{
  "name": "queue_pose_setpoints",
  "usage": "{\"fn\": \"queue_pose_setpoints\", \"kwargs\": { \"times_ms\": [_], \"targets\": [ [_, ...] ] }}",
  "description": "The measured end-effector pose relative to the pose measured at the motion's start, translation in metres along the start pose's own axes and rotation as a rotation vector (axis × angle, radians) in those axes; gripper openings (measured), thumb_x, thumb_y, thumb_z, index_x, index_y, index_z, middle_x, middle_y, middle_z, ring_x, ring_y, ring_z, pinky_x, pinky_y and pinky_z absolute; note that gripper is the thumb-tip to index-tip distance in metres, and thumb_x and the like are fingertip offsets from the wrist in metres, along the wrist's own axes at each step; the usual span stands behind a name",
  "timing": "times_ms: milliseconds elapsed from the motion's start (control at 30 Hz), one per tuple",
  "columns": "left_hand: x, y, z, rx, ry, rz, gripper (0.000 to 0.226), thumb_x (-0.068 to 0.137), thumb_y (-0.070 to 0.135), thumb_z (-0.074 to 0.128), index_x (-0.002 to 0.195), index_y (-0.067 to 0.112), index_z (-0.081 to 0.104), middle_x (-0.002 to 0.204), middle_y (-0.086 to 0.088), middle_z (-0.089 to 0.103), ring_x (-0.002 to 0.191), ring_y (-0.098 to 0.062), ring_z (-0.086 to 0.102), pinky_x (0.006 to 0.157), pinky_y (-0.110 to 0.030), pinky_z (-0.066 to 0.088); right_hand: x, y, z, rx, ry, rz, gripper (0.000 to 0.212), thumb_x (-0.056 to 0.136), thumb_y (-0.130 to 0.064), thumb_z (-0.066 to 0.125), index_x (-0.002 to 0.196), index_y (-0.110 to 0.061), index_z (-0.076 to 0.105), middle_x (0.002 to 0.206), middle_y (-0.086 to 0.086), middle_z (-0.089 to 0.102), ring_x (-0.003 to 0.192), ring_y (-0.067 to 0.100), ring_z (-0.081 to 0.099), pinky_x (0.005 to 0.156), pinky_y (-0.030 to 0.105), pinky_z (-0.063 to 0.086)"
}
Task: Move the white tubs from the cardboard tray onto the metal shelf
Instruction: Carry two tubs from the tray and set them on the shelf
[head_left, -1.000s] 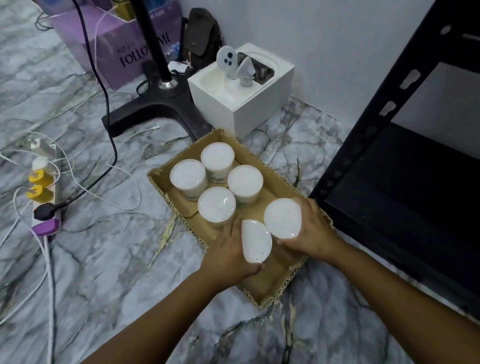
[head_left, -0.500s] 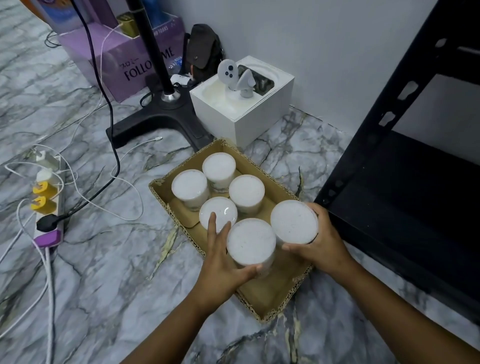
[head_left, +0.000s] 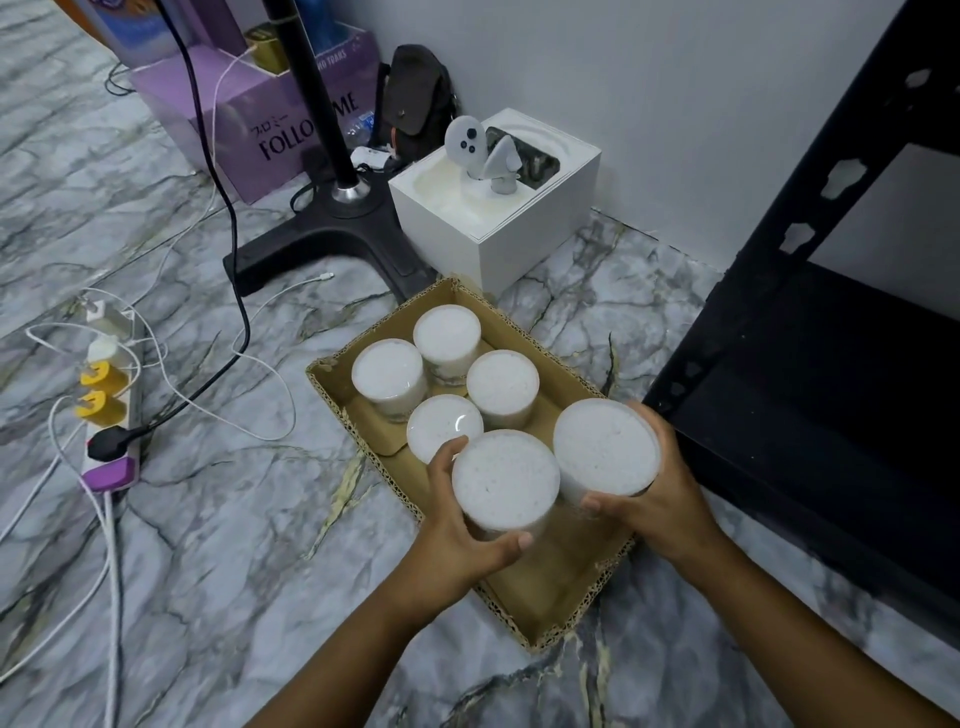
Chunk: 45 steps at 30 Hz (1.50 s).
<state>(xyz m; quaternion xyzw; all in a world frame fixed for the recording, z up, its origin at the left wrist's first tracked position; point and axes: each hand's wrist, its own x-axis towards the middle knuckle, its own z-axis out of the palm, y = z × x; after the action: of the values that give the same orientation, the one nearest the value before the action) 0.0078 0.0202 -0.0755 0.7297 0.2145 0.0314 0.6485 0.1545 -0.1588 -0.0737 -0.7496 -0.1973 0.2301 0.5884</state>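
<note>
A cardboard tray (head_left: 550, 597) lies on the marble floor beside a black metal shelf (head_left: 810, 405). Several white tubs stand in its far half, among them one (head_left: 447, 338) at the back and one (head_left: 441, 426) nearest my hands. My left hand (head_left: 457, 535) grips a white tub (head_left: 506, 480) from the side and below, lifted above the tray. My right hand (head_left: 649, 493) grips another white tub (head_left: 605, 447), also raised, close to the shelf's front post. Both tubs are held upright and almost touch each other.
A white box (head_left: 483, 228) with a grey controller on it stands behind the tray. A black stand base (head_left: 332, 234) and a purple box (head_left: 280, 124) lie further back. A power strip (head_left: 109, 395) with plugs and cables sprawls at left.
Both hands have lifted their tubs up out of the tray and toward me. The left tub, tilted a second ago, is now upright. The view has shifted slightly.
</note>
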Motion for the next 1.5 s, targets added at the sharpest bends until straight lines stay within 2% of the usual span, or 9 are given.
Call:
{"fn": "queue_pose_setpoints", "kwargs": {
  "times_ms": [200, 367, 567, 800, 900, 1067, 1200, 1367, 1500],
  "targets": [
    [0.003, 0.006, -0.006, -0.012, 0.058, 0.016, 0.116, 0.058, 0.026, 0.090, 0.139, 0.047, 0.009, 0.134, 0.030, 0.030, 0.114, 0.025, 0.035, 0.082, 0.001, 0.039, -0.008, -0.005, 0.001, -0.004, 0.002, -0.033, 0.093, 0.040, -0.045, 0.084, 0.121, -0.045, 0.038, 0.124, -0.024, 0.047, 0.114, -0.008, 0.047, 0.082, 0.011, 0.046],
    [0.004, 0.008, -0.008, -0.008, 0.107, 0.056, 0.102, 0.051, 0.041, 0.086, 0.136, 0.035, 0.030, 0.134, 0.016, 0.046, 0.124, 0.001, 0.044, 0.090, -0.013, 0.045, -0.007, -0.013, 0.003, -0.006, 0.006, -0.045, 0.093, 0.039, -0.045, 0.083, 0.120, -0.047, 0.036, 0.122, -0.026, 0.045, 0.112, -0.014, 0.045, 0.080, 0.004, 0.044],
    [0.004, 0.012, -0.008, -0.003, 0.153, 0.092, 0.102, 0.049, 0.043, 0.086, 0.134, 0.036, 0.030, 0.137, 0.010, 0.041, 0.125, 0.000, 0.043, 0.090, -0.011, 0.044, -0.011, -0.017, 0.004, -0.003, -0.015, -0.060, 0.103, 0.038, -0.043, 0.084, 0.125, -0.055, 0.030, 0.125, -0.031, 0.043, 0.118, -0.011, 0.043, 0.085, 0.010, 0.044],
    [0.004, 0.019, -0.010, -0.017, 0.144, 0.134, 0.094, 0.056, 0.019, 0.085, 0.131, 0.029, 0.030, 0.118, 0.042, 0.046, 0.118, 0.013, 0.044, 0.086, -0.003, 0.040, -0.010, -0.025, 0.008, 0.010, -0.023, -0.163, 0.096, 0.044, -0.037, 0.086, 0.127, -0.042, 0.037, 0.122, -0.033, 0.051, 0.119, -0.003, 0.049, 0.089, 0.008, 0.042],
    [0.005, 0.023, -0.012, -0.026, 0.141, 0.144, 0.092, 0.055, 0.024, 0.085, 0.130, 0.031, 0.032, 0.119, 0.040, 0.048, 0.118, 0.012, 0.045, 0.086, -0.003, 0.040, -0.010, -0.032, 0.009, 0.012, -0.006, -0.174, 0.097, 0.043, -0.050, 0.088, 0.126, -0.052, 0.038, 0.128, -0.027, 0.050, 0.123, 0.004, 0.047, 0.095, 0.013, 0.042],
    [0.004, 0.038, -0.022, -0.066, 0.158, 0.141, 0.092, 0.052, 0.035, 0.085, 0.129, 0.036, 0.036, 0.122, 0.033, 0.051, 0.120, 0.008, 0.047, 0.087, -0.005, 0.041, -0.011, -0.047, 0.011, 0.005, -0.003, -0.169, 0.105, 0.044, -0.051, 0.088, 0.133, -0.044, 0.033, 0.131, -0.021, 0.049, 0.126, 0.008, 0.046, 0.099, 0.021, 0.042],
    [-0.006, 0.068, -0.036, -0.082, 0.152, 0.147, 0.091, 0.055, 0.019, 0.087, 0.129, 0.034, 0.037, 0.123, 0.028, 0.055, 0.120, 0.003, 0.050, 0.087, -0.008, 0.043, -0.019, -0.079, 0.012, 0.019, 0.009, -0.130, 0.104, 0.044, -0.036, 0.086, 0.132, -0.044, 0.031, 0.127, -0.027, 0.050, 0.125, 0.003, 0.046, 0.100, 0.023, 0.041],
    [-0.028, 0.134, -0.060, -0.070, 0.170, 0.143, 0.092, 0.053, 0.029, 0.086, 0.129, 0.035, 0.035, 0.123, 0.031, 0.051, 0.120, 0.005, 0.048, 0.089, -0.007, 0.042, -0.032, -0.147, 0.019, 0.028, 0.020, -0.101, 0.098, 0.045, -0.033, 0.083, 0.130, -0.032, 0.035, 0.124, -0.029, 0.052, 0.121, 0.000, 0.049, 0.097, 0.014, 0.041],
    [-0.053, 0.199, -0.079, -0.090, 0.158, 0.125, 0.088, 0.057, 0.006, 0.085, 0.124, 0.032, 0.035, 0.116, 0.041, 0.051, 0.114, 0.014, 0.048, 0.084, -0.004, 0.042, -0.044, -0.218, 0.023, 0.051, 0.020, -0.054, 0.093, 0.045, -0.032, 0.082, 0.126, -0.032, 0.036, 0.121, -0.031, 0.051, 0.116, -0.007, 0.049, 0.090, 0.008, 0.041]
  ]
}}
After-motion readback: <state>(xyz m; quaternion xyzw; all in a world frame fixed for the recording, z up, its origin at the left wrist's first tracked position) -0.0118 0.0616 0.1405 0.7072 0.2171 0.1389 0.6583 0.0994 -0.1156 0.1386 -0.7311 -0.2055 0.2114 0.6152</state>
